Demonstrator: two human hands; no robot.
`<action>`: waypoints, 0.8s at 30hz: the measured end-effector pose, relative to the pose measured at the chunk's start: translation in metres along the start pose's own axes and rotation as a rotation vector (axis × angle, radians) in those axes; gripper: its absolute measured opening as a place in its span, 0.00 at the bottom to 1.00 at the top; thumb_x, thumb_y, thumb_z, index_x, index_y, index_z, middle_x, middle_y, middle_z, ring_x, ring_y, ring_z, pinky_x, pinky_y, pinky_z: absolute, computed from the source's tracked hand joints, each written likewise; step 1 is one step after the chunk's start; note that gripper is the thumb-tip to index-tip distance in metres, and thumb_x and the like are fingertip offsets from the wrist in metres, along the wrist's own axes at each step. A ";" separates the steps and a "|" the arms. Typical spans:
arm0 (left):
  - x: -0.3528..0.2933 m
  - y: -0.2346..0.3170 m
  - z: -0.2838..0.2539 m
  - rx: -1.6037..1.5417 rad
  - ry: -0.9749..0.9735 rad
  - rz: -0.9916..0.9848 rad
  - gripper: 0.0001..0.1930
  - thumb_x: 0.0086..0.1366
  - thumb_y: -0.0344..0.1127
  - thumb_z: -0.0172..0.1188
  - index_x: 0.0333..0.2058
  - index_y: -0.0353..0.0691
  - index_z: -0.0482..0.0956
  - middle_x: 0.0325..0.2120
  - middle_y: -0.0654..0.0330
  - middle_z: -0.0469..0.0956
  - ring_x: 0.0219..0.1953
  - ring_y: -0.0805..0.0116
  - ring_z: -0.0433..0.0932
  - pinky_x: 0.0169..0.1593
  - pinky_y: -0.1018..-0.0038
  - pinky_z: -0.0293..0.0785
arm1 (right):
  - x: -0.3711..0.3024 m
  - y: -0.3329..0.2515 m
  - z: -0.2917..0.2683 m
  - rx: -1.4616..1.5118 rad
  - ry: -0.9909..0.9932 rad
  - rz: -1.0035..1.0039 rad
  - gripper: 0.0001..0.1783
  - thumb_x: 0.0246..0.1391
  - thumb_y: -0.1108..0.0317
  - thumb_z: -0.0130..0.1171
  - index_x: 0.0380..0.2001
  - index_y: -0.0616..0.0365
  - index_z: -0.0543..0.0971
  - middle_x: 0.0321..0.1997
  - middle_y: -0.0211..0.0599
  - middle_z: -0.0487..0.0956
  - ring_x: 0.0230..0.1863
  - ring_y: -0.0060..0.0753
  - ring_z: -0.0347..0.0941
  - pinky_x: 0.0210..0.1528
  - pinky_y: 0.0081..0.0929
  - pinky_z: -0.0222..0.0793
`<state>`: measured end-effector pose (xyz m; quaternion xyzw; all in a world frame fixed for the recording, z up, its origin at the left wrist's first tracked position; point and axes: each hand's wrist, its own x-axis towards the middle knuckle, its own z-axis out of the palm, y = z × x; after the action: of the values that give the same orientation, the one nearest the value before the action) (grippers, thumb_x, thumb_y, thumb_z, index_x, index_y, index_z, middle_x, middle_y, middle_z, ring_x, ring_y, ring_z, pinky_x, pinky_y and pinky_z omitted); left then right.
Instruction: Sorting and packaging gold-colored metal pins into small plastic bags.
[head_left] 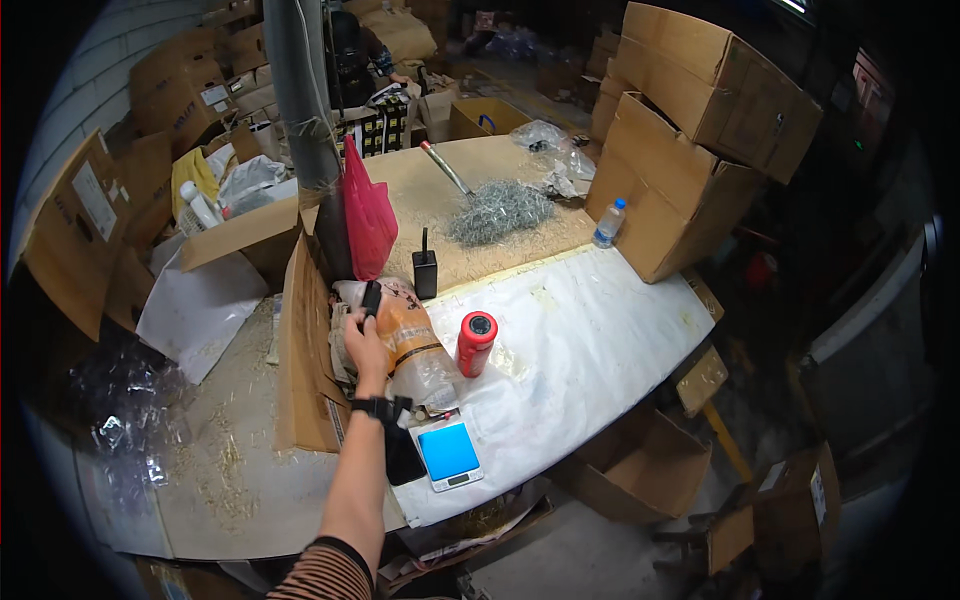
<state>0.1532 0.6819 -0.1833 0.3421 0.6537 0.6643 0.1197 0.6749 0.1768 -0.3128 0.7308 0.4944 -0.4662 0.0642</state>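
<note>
My left hand [364,345] is closed around a small black elongated object [371,298]; its exact kind is unclear. A black strap with a small device [385,408] circles that wrist. Beneath and beside the hand lies a clear and orange plastic bag [405,325], resting against an open cardboard box [305,370]. To its right stands a red bottle [476,345]. Nearer to me is a scale with a blue top [449,453], beside a flat black object [403,458]. Behind the bag stands a black box with a thin upright piece [425,274]. My right hand is out of view.
A pink bag [368,225] hangs by a grey post [310,130]. Farther back are a pile of silvery metal strands [500,212] and a brush-like handle [447,168]. A water bottle [609,223] stands by stacked cartons [660,180]. White sheeting [580,330] covers the table's right part.
</note>
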 end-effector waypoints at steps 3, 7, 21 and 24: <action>-0.055 0.025 -0.007 -0.653 -0.236 -0.349 0.04 0.63 0.30 0.53 0.34 0.36 0.74 0.28 0.66 0.74 0.29 0.78 0.70 0.35 0.78 0.68 | 0.038 -0.054 -0.036 -0.136 0.076 -0.094 0.21 0.53 0.59 0.54 0.49 0.56 0.74 0.50 0.58 0.72 0.54 0.50 0.68 0.55 0.40 0.64; -0.141 0.082 -0.048 -0.732 -0.721 -0.636 0.04 0.62 0.29 0.54 0.35 0.37 0.74 0.36 0.60 0.76 0.36 0.74 0.75 0.43 0.76 0.71 | 0.004 -0.236 -0.130 0.211 0.348 -0.569 0.23 0.56 0.64 0.53 0.53 0.62 0.69 0.48 0.47 0.76 0.50 0.41 0.73 0.50 0.29 0.68; -0.245 0.324 -0.129 -0.267 -1.215 0.754 0.20 0.42 0.24 0.70 0.36 0.35 0.75 0.49 0.46 0.70 0.52 0.50 0.70 0.52 0.64 0.68 | -0.182 -0.304 -0.212 1.216 0.128 -0.953 0.29 0.49 0.69 0.62 0.52 0.69 0.63 0.35 0.45 0.77 0.27 0.33 0.78 0.24 0.22 0.77; -0.259 0.382 -0.112 -0.483 -1.381 0.888 0.26 0.42 0.34 0.73 0.41 0.35 0.73 0.50 0.44 0.69 0.51 0.52 0.71 0.49 0.66 0.71 | -0.255 -0.275 -0.234 1.228 0.363 -1.062 0.37 0.45 0.60 0.66 0.53 0.69 0.63 0.37 0.50 0.77 0.29 0.37 0.79 0.19 0.23 0.76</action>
<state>0.3857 0.3922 0.1130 0.8597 0.0798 0.4133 0.2894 0.5852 0.2758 0.1082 0.3691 0.4339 -0.4963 -0.6551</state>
